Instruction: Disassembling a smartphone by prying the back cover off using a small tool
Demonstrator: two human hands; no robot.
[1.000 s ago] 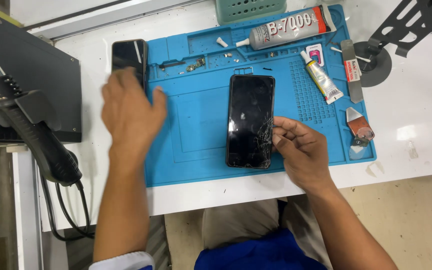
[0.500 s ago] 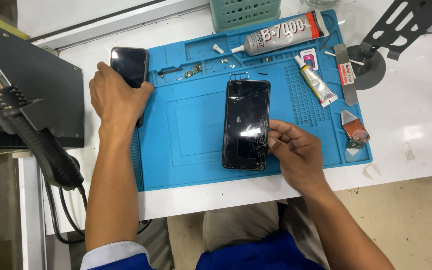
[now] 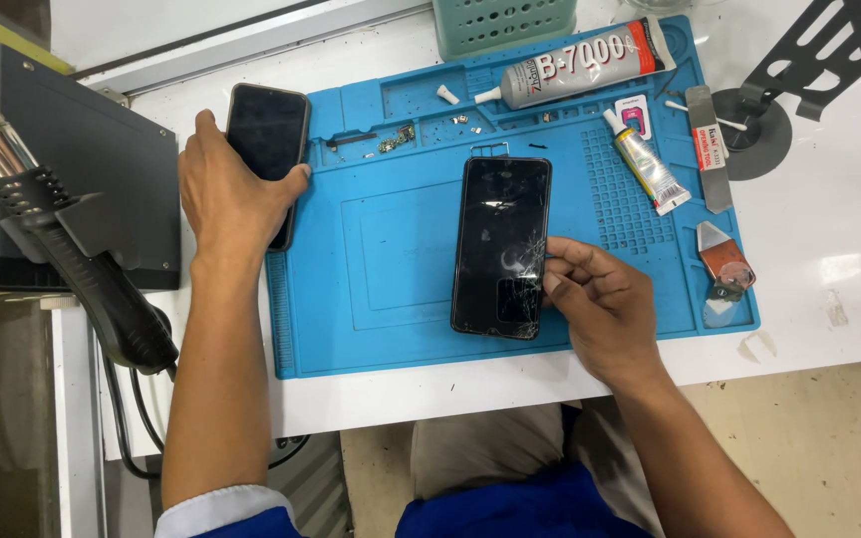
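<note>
Left hand (image 3: 226, 194) is gripping a second black smartphone (image 3: 267, 134) at the upper left edge of the blue silicone repair mat (image 3: 391, 259). Right hand (image 3: 600, 304) is pinching the right edge of the black smartphone with the cracked glass screen (image 3: 500, 244), which is lying flat on the mat's middle. Its shattered screen is not yet lifted; the large grey glue tube (image 3: 580, 68) is lying unused.

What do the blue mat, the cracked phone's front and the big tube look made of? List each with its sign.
Mat: likely silicone or rubber, matte blue, with moulded recesses and a studded patch.
Cracked phone front: glass, glossy black, with white spider cracks near the right hand.
Big tube: probably soft plastic or foil, slightly shiny, with a white nozzle; the pictures leave it open.
</note>
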